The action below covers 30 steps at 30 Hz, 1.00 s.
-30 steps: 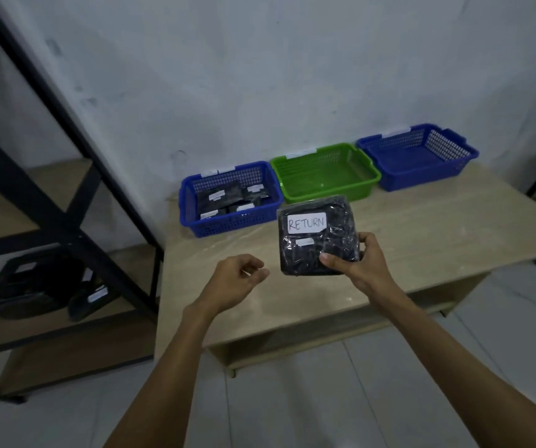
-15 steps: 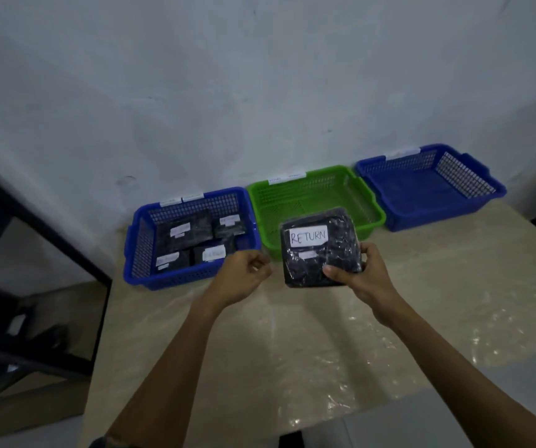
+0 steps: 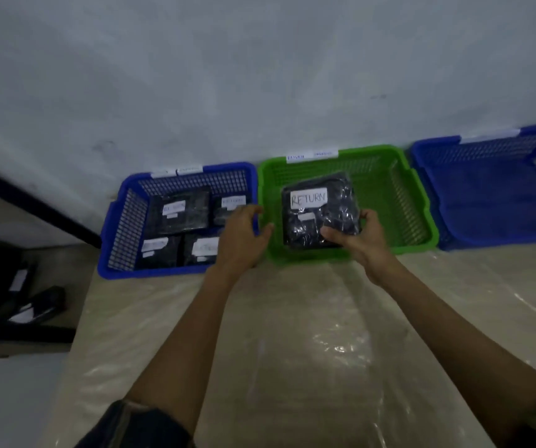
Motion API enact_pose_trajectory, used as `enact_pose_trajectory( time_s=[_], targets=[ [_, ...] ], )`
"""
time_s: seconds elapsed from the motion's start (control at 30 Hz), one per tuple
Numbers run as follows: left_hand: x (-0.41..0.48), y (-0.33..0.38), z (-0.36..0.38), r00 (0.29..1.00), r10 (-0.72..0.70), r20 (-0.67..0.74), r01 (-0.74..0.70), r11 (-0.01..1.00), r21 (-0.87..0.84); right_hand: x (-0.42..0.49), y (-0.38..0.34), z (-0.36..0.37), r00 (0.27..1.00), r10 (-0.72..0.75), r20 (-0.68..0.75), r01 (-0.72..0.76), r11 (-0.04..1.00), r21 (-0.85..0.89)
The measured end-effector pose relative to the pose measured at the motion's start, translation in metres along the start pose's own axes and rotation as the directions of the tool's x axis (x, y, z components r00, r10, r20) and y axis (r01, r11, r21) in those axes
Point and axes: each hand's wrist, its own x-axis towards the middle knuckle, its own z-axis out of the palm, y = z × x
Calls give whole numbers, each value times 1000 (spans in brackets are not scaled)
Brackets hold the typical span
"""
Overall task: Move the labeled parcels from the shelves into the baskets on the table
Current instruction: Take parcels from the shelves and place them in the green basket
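Note:
A black parcel with a white label reading RETURN [image 3: 320,210] is over the inside of the green basket [image 3: 399,202]. My right hand [image 3: 362,239] grips its near right corner, thumb on top. My left hand [image 3: 244,236] hovers at the green basket's left rim with fingers spread and relaxed, holding nothing. The left blue basket [image 3: 124,227] holds several black labeled parcels [image 3: 179,211].
A second blue basket [image 3: 486,195] stands at the right with nothing seen inside. All three baskets line the wall on a plastic-covered wooden table [image 3: 292,334]. A black-framed shelf [image 3: 34,205] at the left holds dark labeled parcels [image 3: 27,302].
I came closer to the table. My right hand carried the RETURN parcel forward from in front of the baskets to over the green basket. My left hand opened and moved to the basket's left rim.

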Motion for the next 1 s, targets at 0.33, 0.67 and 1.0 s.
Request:
enact_pose_trajectory(
  time_s=[0.33,0.67,1.0],
  targets=[
    [34,-26,57,997,-78,24,75,992,101,95,38,37,983,182,-11,-182,981,-65],
    [33,-26,58,998,-57,41,58,998,-23,141,57,67,987,114,-113,-138,963,-230],
    [34,-24,54,991,-91,101,100,991,-90,153,58,60,999,18,-30,-31,817,-576]
  ],
)
